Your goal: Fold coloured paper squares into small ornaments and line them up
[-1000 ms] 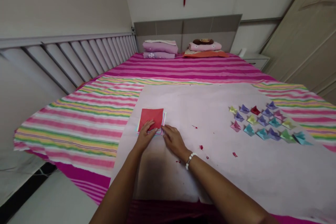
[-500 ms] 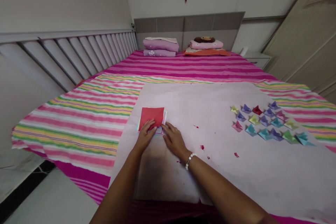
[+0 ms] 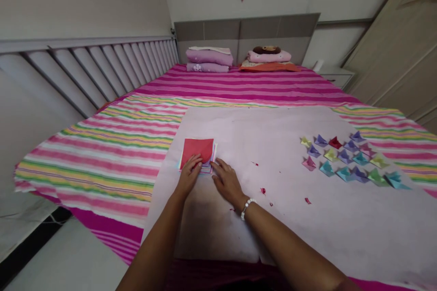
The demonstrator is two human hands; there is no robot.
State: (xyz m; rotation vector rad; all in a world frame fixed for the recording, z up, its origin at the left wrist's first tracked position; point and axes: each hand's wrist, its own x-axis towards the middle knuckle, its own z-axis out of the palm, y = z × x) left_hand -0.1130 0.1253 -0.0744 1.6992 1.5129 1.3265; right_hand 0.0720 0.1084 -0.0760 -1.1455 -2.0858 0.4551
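Observation:
A stack of coloured paper squares [image 3: 206, 169] lies on the left part of a pale sheet, with a red paper square [image 3: 198, 147] on top. The red square's near right corner is curled up, baring a purple sheet beneath. My left hand [image 3: 189, 170] is closed on the near edge of the red square, its fingers over the paper and the thumb by the edge. My right hand [image 3: 227, 179], wearing a white beaded bracelet [image 3: 247, 209], lies at the stack's right side. Its fingers are stretched out, the fingertips by the stack's edge.
Several small folded paper shapes [image 3: 344, 157] stand in rows at the right of the pale sheet [image 3: 273, 132]. Red scraps [image 3: 262, 191] are scattered right of my right hand. Striped bedding [image 3: 112, 145] surrounds the sheet. Folded bedding [image 3: 209, 58] is piled by the headboard [image 3: 221, 32].
The red square's near right corner has curled further back, showing more of the purple sheet under it. My left fingers have shifted slightly; my right hand is almost still.

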